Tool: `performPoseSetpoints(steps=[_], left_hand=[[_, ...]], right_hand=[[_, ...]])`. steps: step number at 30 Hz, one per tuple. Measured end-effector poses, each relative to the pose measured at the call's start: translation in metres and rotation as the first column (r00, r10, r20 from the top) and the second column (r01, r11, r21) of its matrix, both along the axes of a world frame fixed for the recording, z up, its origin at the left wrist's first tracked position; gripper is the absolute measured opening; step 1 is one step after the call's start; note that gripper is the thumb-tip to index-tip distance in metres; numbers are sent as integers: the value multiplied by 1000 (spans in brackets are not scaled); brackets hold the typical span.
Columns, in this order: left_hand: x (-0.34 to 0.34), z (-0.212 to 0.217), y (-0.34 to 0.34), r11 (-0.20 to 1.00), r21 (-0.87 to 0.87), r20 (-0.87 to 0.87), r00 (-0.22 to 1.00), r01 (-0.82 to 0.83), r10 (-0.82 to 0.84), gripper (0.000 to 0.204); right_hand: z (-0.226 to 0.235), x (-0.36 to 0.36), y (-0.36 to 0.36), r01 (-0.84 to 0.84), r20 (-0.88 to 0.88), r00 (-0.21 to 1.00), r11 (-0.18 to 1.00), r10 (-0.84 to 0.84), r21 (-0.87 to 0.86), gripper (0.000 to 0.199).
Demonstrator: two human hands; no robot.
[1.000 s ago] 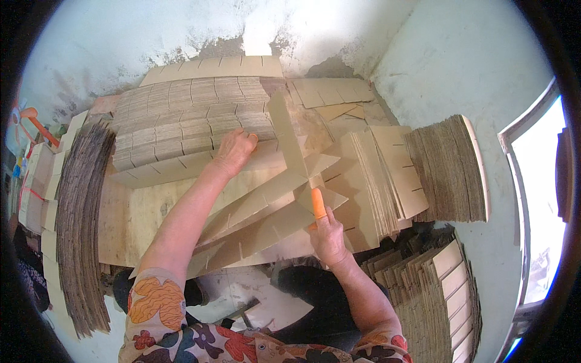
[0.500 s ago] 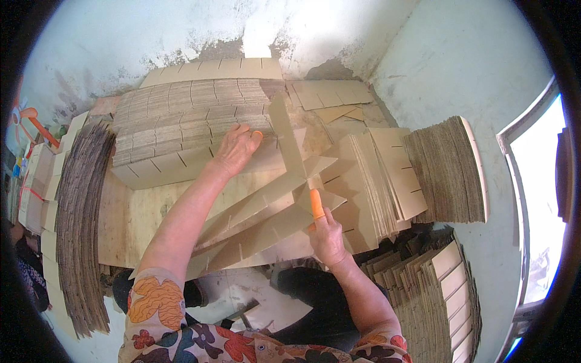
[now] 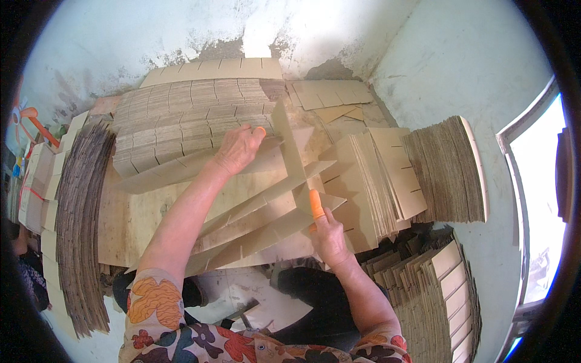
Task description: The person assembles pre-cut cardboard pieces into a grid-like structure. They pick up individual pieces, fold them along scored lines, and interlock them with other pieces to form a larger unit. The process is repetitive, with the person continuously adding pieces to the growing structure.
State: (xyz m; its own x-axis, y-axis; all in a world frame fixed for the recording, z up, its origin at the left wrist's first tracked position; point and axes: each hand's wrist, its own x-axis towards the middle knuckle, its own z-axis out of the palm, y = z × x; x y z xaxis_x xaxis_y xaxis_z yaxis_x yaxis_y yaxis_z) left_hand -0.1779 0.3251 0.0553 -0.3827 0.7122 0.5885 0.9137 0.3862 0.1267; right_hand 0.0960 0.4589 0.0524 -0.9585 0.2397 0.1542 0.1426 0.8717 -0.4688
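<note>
My left hand (image 3: 238,151), an orange cover on one fingertip, is closed on the right end of a slotted cardboard strip (image 3: 175,171) in front of a big stack of such strips (image 3: 193,115). My right hand (image 3: 330,241), with orange finger covers, grips a partly joined cardboard divider near its right end. In that divider, one upright strip (image 3: 292,145) crosses two long slanting strips: an upper strip (image 3: 254,204) and a lower strip (image 3: 269,235). My right fingertips partly hide the joint.
Slotted cardboard sheets (image 3: 396,172) lean at the right, beside a tight cardboard stack (image 3: 445,169). More stacks stand at the left (image 3: 82,224) and lower right (image 3: 423,302). A wooden board (image 3: 139,224) lies beneath the work, with a white wall (image 3: 139,36) behind.
The strip in my left hand has come away from the stack's front and tilted, its left end blurred by motion. My right hand and the divider have hardly moved.
</note>
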Motion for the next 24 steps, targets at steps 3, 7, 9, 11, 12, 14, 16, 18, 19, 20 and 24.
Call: performPoseSetpoints(steps=[3,7,9,11,12,14,16,18,19,20,24], left_hand=[[4,-1,-2,1000,-6,38,999,14,-14,9],[23,6,-2,995,84,164,984,49,-62,13],[32,12,-2,978,179,202,970,103,-139,15],[42,23,-11,954,264,229,951,144,-207,16],[46,27,-17,962,240,248,950,129,-190,16],[56,30,-24,975,195,293,942,109,-164,14],[65,16,-27,986,152,393,911,69,-124,14],[68,-5,-22,994,90,441,892,63,-97,15],[63,-22,-21,996,51,439,894,70,-85,16],[60,-36,-21,997,6,438,896,79,-73,18],[59,-42,-40,997,-61,615,786,-45,73,18]], right_hand=[[5,-2,-2,37,74,997,997,-33,-61,85],[2,2,2,-13,-47,999,1000,13,-7,82],[3,6,4,-39,-106,993,999,43,37,80],[27,14,-4,13,-37,999,998,-11,62,76],[40,19,-9,35,-2,999,996,-35,76,74],[59,31,-13,28,31,999,994,-31,101,73],[58,39,-14,21,38,999,994,-25,105,69],[37,39,-5,-65,22,998,990,63,123,66],[20,37,2,-108,11,994,985,108,137,64],[-9,31,14,-120,126,987,979,101,162,61],[-16,30,16,-197,79,979,966,186,165,66]])
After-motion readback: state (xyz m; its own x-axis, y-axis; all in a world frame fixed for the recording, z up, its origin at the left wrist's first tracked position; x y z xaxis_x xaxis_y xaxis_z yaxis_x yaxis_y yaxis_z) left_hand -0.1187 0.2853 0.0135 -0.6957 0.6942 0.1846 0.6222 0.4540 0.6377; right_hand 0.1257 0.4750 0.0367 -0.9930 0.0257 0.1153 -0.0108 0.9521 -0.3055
